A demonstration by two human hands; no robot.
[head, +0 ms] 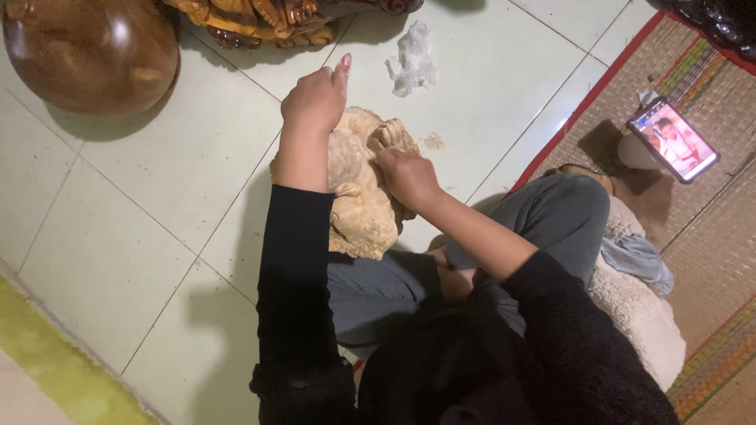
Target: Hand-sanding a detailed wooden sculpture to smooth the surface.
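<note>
Pale floor tiles (118, 236) underlie the wooden carving (358, 201), gripped beneath left hand (315, 98) and right hand (405, 175).

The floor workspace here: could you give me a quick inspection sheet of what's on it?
Surface: pale tiled floor.
Job's things: pale unfinished carved wooden figure on the lap.
Clutter: crumpled white plastic scrap.
Fingers: left hand rests on the figure's top; right hand presses its carved side.
Cables: nothing seen.
Surroundings: glossy brown rounded wooden carving, woven straw mat, lit phone showing a video.
</note>
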